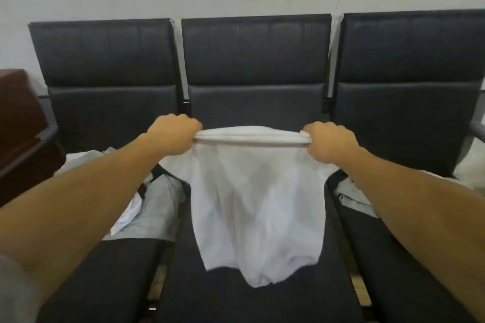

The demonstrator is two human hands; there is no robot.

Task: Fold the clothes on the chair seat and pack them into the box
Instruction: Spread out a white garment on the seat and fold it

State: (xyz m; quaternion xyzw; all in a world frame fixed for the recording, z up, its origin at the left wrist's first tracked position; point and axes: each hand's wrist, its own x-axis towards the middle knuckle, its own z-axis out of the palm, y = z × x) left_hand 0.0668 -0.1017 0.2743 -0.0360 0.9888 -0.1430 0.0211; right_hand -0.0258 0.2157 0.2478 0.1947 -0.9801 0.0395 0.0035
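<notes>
Holding the white shirt [258,191] up by its top edge, I have my left hand [172,135] fisted on the left corner and my right hand [329,143] fisted on the right corner, the cloth bunched in each grip. It hangs in the air over the middle seat [236,296], with its loose lower hem just above the cushion, as far as I can judge. To do this step well, I would keep the top edge taut and level, let the body hang straight, then lay it flat on the middle seat before folding the sides in. The shirt is thin, slightly see-through and softly creased, with sleeves trailing outward. More clothes [154,207] lie on the left seat. I cannot see the box.
</notes>
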